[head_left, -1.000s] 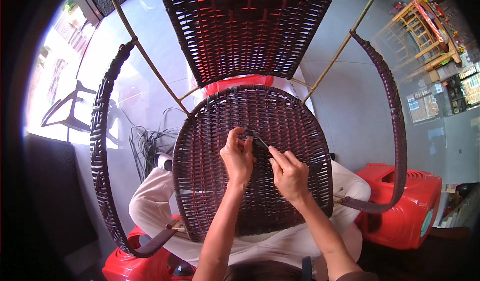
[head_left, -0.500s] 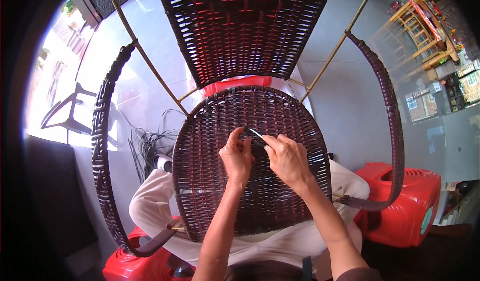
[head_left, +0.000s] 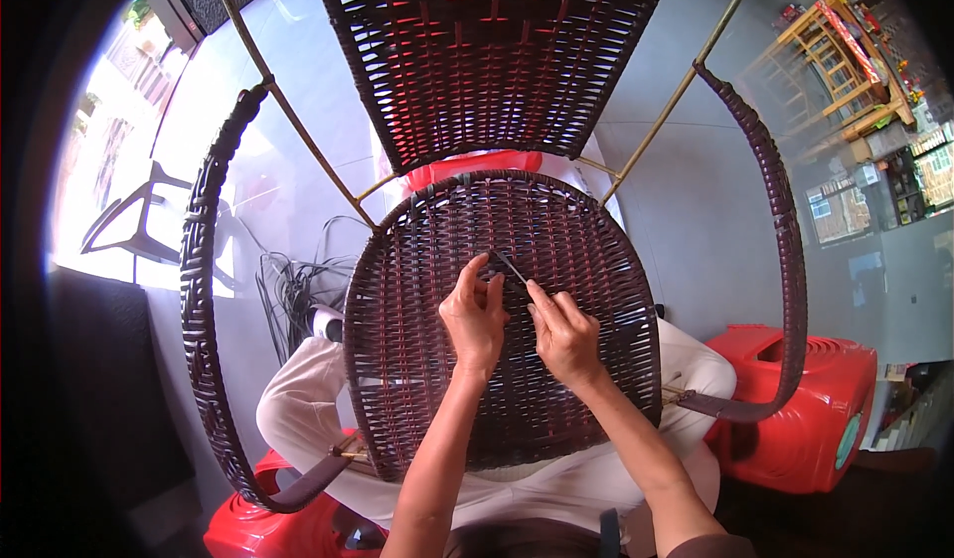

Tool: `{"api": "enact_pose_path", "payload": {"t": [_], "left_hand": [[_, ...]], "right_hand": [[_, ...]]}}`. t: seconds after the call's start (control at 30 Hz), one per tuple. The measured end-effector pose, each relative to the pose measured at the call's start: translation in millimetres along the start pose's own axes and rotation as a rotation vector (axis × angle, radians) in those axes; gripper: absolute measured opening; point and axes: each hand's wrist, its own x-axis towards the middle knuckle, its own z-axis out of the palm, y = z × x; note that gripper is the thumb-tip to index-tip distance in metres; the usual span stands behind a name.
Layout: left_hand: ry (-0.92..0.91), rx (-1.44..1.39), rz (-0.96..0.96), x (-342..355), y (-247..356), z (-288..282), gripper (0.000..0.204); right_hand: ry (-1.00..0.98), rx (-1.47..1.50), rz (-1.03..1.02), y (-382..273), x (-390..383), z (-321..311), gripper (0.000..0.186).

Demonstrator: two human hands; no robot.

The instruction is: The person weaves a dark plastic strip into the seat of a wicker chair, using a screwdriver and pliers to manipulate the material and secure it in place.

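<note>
A round chair seat (head_left: pixel 417 310) woven from dark brown strips lies across my lap. Over its middle, my left hand (head_left: pixel 474 315) is closed in a pinch, thumb and index finger at a small dark piece that I cannot make out clearly. To the right, my right hand (head_left: pixel 566 337) grips a thin, straight, grey strip (head_left: pixel 511 267) between thumb and index finger. The strip slants up from that hand toward my left fingertips. Whether it is a plastic strip or a slim tool is hard to tell.
The woven backrest (head_left: pixel 497 71) rises beyond the seat, with wrapped armrests (head_left: pixel 199 280) at both sides. Loose dark strips (head_left: pixel 288 285) lie on the floor at left. Red plastic stools (head_left: pixel 795 399) stand at lower right and lower left. A wooden frame (head_left: pixel 840 61) is at far right.
My right hand has moved slightly down and left, and its fingers are drawn closer together. The strip has turned from bright white to grey. My left hand has barely shifted.
</note>
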Motion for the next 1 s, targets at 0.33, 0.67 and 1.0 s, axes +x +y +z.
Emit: {"api": "enact_pose_path", "payload": {"t": [0.33, 0.67, 1.0], "left_hand": [[-0.009, 0.076, 0.050, -2, -8, 2, 0.028], [0.026, 0.263, 0.329, 5, -8, 0, 0.028], [-0.017, 0.036, 0.018, 5, 6, -1, 0.021]], "right_hand": [[0.064, 0.009, -0.021, 6, -5, 8, 0.037], [0.054, -0.017, -0.031, 1, -2, 5, 0.036], [0.080, -0.031, -0.034, 2, -4, 8, 0.036]]}}
